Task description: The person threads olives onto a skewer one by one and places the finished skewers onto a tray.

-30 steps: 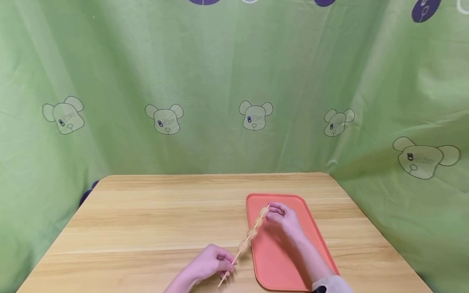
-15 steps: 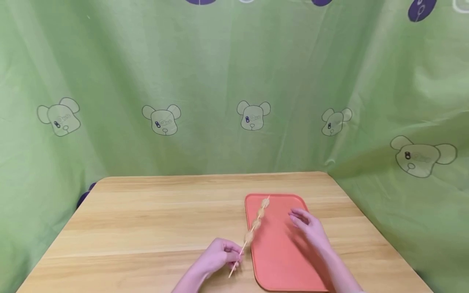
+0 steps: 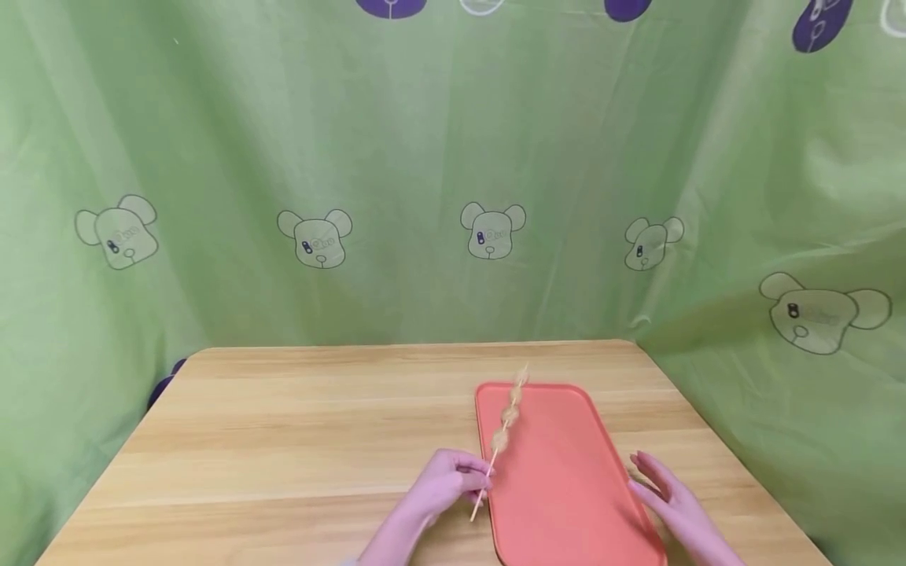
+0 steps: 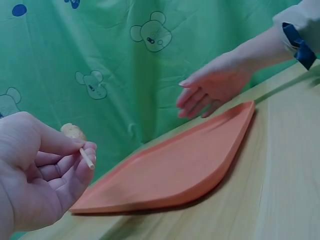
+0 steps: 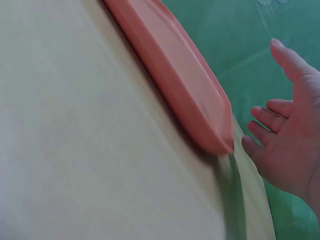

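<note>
A skewer of several tan balls (image 3: 510, 414) slants over the left side of the red tray (image 3: 566, 487) in the head view. My left hand (image 3: 453, 478) pinches its bare lower stick between thumb and fingers, beside the tray's left edge. In the left wrist view the stick's blunt end (image 4: 87, 159) pokes out from the fingertips, and one ball shows behind the thumb. My right hand (image 3: 668, 499) holds nothing, its fingers loosely spread at the tray's right edge. The right wrist view shows that hand's palm (image 5: 295, 145) turned up beside a tray corner.
The tray lies on a wooden table (image 3: 283, 440). Behind and on both sides hangs a green curtain (image 3: 396, 173) printed with bear heads. A pale sleeve with a dark band (image 4: 299, 47) covers the right wrist.
The right hand has let go of the skewer's tip and drawn back to the tray's right edge. The left hand has carried the skewer rightward and farther over the tray, turning it more upright in view.
</note>
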### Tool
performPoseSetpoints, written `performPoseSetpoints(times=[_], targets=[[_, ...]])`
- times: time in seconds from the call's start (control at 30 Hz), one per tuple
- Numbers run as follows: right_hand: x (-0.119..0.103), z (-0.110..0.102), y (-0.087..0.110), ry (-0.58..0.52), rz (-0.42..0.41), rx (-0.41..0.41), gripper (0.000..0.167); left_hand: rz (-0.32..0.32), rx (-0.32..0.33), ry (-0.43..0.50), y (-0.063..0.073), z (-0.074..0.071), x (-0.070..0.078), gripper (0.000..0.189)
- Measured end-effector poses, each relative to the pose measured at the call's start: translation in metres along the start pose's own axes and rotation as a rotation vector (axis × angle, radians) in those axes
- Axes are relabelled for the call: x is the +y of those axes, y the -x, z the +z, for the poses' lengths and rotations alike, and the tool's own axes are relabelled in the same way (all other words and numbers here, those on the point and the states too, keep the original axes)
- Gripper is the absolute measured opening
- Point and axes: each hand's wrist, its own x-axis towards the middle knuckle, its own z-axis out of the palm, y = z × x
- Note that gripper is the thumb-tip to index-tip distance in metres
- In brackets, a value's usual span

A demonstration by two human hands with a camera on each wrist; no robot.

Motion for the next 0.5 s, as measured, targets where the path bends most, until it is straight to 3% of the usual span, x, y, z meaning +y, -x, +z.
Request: performPoseSetpoints(times=[0.13, 0.4, 0.5], targets=[[0.013, -0.006, 0.016, 0.007, -0.001, -0.046, 0.057, -0.015, 0.052, 0.073, -0.009, 0.014, -0.005, 0.022], [0.037, -0.001, 0.03, -0.214, 0.009, -0.127, 0.063, -0.025, 0.144, 0.121, -0.022, 0.036, -0.013, 0.021], [0.045, -0.002, 0.029, -0.322, 0.055, -0.211, 0.072, -0.026, 0.165, 0.132, -0.025, 0.044, -0.015, 0.02]])
